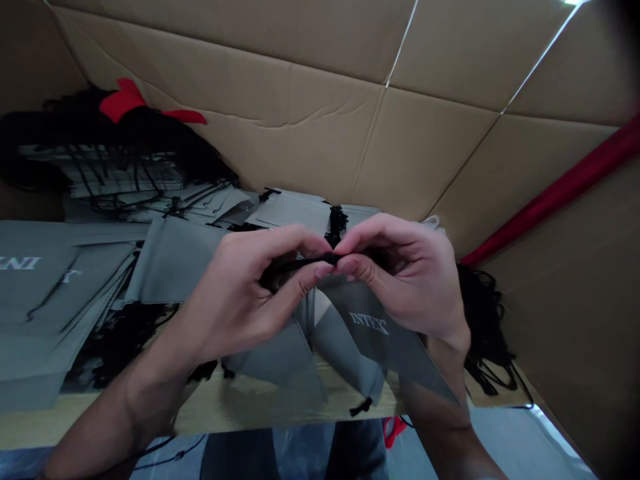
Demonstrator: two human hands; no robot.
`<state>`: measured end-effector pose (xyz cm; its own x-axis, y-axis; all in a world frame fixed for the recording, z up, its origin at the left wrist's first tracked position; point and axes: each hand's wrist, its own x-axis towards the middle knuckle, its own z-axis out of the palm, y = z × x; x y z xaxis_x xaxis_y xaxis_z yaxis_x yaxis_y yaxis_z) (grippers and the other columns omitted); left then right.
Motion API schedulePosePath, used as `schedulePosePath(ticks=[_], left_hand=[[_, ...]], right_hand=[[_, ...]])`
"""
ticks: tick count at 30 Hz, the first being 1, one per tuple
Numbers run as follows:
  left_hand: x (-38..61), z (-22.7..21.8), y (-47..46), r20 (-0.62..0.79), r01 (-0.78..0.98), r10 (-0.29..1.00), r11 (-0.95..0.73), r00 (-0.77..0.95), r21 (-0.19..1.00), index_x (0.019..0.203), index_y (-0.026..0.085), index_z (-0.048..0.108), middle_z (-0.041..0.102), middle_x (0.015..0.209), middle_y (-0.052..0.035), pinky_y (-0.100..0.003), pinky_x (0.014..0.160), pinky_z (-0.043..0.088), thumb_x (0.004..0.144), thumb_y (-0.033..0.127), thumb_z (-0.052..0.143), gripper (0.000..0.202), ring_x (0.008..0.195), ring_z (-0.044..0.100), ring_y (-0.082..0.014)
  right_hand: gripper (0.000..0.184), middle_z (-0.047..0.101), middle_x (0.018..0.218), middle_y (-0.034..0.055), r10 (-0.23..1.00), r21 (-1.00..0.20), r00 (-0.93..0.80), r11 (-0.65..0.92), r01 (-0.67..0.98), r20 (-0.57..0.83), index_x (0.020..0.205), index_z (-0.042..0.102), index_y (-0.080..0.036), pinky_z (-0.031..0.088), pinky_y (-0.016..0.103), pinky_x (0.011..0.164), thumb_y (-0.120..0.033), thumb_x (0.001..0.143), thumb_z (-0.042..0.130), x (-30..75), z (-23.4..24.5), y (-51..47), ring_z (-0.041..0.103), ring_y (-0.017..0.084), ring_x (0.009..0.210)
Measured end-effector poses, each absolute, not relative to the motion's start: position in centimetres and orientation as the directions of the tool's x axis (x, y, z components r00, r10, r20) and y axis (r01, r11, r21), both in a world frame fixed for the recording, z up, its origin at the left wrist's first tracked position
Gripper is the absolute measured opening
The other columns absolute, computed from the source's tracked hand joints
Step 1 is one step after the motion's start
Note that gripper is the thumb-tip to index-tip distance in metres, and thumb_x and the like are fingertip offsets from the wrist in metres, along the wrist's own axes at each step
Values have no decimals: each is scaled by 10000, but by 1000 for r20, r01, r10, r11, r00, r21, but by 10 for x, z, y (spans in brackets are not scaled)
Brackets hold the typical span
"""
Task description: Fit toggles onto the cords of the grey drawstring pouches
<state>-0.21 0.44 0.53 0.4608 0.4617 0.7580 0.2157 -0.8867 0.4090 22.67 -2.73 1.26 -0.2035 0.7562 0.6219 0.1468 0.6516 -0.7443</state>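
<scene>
My left hand (250,293) and my right hand (405,280) meet at the centre of the view, fingertips pinched together. Between them runs a black drawstring cord (305,262), gripped by both hands. The cord belongs to a grey fabric pouch (375,333) printed with the white word INTEX, which hangs down below my hands above the wooden table edge (280,403). My fingers hide the pouch's top edge.
Piles of the same grey pouches (60,287) lie on the left, with more stacked behind (295,210). Tangled black cords (485,320) sit on the right. Cardboard walls (350,120) enclose the back and right. A red strip (555,193) runs diagonally at right; red cloth (123,100) lies far left.
</scene>
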Motion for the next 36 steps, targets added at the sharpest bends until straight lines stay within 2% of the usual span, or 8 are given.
schedulePosePath(ticks=[5, 10, 14, 18, 24, 28, 33, 36], left_hand=[[-4, 4, 3, 797, 262, 443, -895, 411, 362, 1118, 256, 816, 878, 986, 47, -243, 734, 622, 1065, 277, 850, 66, 822, 819, -127], [-5, 0, 2, 820, 280, 407, -908, 403, 313, 1146, 290, 804, 878, 972, 74, -255, 718, 628, 1096, 233, 794, 76, 806, 812, -109], [-3, -1, 1, 817, 321, 395, -907, 419, 273, 1185, 256, 803, 888, 1009, 52, -224, 777, 625, 1105, 196, 772, 105, 839, 812, -91], [0, -4, 4, 867, 347, 299, -924, 399, 159, 1216, 229, 824, 892, 1021, 20, -194, 800, 629, 1093, 185, 799, 133, 832, 818, -90], [2, -6, 5, 885, 404, 243, -912, 396, 70, 1217, 270, 821, 899, 1090, 15, -267, 836, 684, 1097, 204, 798, 139, 911, 863, -151], [0, -5, 0, 882, 426, 261, -902, 393, 77, 1218, 280, 810, 903, 1116, 10, -272, 850, 684, 1092, 187, 799, 156, 908, 860, -148], [-3, -4, -3, 866, 409, 337, -896, 370, 174, 1194, 307, 810, 899, 1052, 39, -266, 763, 654, 1122, 217, 761, 125, 841, 838, -130], [-4, -4, -2, 898, 323, 290, -929, 331, 181, 1165, 292, 813, 897, 1049, 52, -265, 695, 618, 1090, 229, 813, 98, 834, 833, -123]], right_hand=[[186, 860, 946, -8, 752, -725, -167, 659, 200, 638, 1034, 849, -270, 702, 281, 755, -263, 934, 1006, 225, 15, -36, 818, 168, 842], [200, 823, 833, -8, 781, -744, -148, 624, 238, 607, 925, 831, -241, 599, 236, 590, -278, 906, 1026, 223, 19, -37, 753, 140, 710], [183, 815, 850, -5, 805, -761, -185, 593, 264, 563, 949, 821, -202, 583, 198, 596, -227, 918, 1000, 224, 19, -36, 736, 119, 713], [195, 786, 839, 0, 822, -785, -203, 568, 247, 531, 943, 802, -184, 554, 203, 573, -280, 949, 973, 226, 18, -33, 698, 115, 703], [129, 774, 859, -4, 780, -719, -141, 619, 316, 610, 955, 785, -237, 538, 264, 579, -225, 985, 910, 223, 16, -36, 676, 138, 721], [104, 763, 868, -5, 749, -671, -139, 647, 362, 647, 969, 769, -245, 532, 274, 593, -185, 1044, 810, 221, 14, -37, 663, 133, 721], [203, 758, 823, -3, 785, -736, -188, 619, 275, 590, 950, 750, -231, 549, 270, 582, -350, 1036, 891, 222, 17, -36, 687, 139, 704], [230, 767, 814, -9, 792, -773, -225, 606, 186, 567, 955, 758, -213, 592, 248, 631, -369, 1033, 907, 223, 19, -34, 718, 128, 715]])
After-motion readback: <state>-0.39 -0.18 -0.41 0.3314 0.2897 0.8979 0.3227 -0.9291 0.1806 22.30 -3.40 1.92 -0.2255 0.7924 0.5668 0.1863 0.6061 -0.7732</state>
